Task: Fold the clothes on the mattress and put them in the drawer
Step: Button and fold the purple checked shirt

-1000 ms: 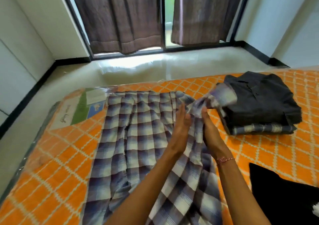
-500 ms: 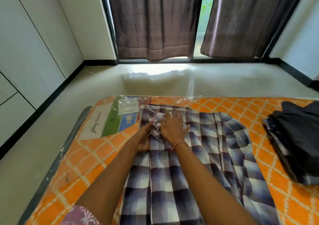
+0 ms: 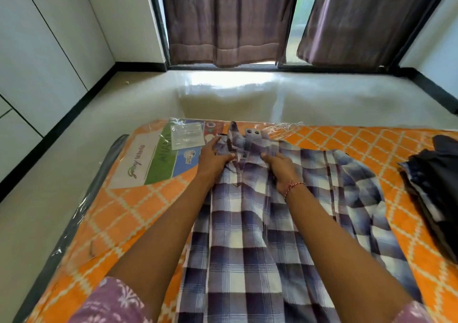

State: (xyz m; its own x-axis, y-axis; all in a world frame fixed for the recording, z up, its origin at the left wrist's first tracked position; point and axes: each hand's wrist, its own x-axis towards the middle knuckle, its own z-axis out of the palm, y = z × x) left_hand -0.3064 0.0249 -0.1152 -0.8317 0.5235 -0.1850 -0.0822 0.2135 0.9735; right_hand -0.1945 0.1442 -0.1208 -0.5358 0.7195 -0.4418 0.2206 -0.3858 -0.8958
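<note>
A blue and white checked shirt (image 3: 250, 243) lies spread on the orange patterned mattress (image 3: 119, 218), its cuff with dark buttons bunched at the far edge. My left hand (image 3: 213, 160) pinches the bunched cloth at the left of the cuff. My right hand (image 3: 278, 167) grips the cloth just right of it, fingers curled into the fabric. A red thread band sits on my right wrist. A stack of folded dark clothes (image 3: 436, 188) rests at the right edge of the mattress.
The mattress is wrapped in clear plastic, with a printed label (image 3: 158, 159) at its far left corner. Beyond it lies a shiny pale floor (image 3: 223, 99), brown curtains (image 3: 223, 20) over a glass door, and white cupboard panels (image 3: 29, 49) on the left.
My hands carried the sleeve from the right side across the shirt to its far left part, then spread a little apart on the bunched cuff. The view swung left, so the folded stack sits further right.
</note>
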